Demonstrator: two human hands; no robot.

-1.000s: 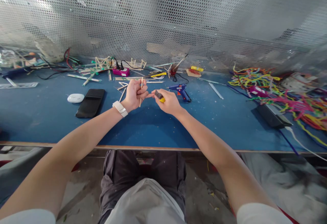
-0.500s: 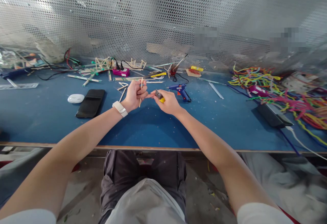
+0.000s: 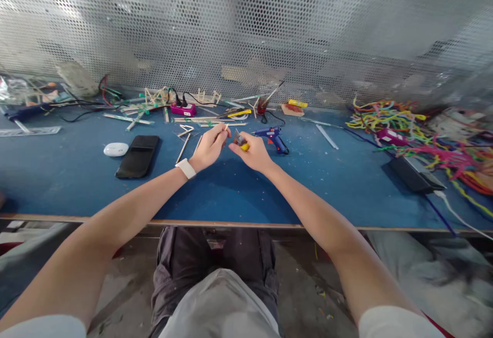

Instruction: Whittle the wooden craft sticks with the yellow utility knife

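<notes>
We list two hands, mid-frame, near each other. Left hand (image 3: 210, 146): fingers pinched on one thin wooden stick (image 3: 226, 128), its tip showing at frame centre. Right hand (image 3: 254, 153): fingers curled round one grey-and-yellow tool (image 3: 245, 147).

We count further: one blue glue gun (image 3: 274, 135), right of centre; one black phone (image 3: 137, 156) and one white oval object (image 3: 116, 149), centre left; two purple power blocks (image 3: 183, 110), one upper left of centre, one far right; one yellow glue tube (image 3: 298, 103), upper right of centre.

Hard to make out: most of the stick is hidden by the left hand, and we cannot tell whether the pale length behind the wrist belongs to it. The palm covers the tool's rear. Coloured cords (image 3: 385, 117), uncountable, run off the right edge.
</notes>
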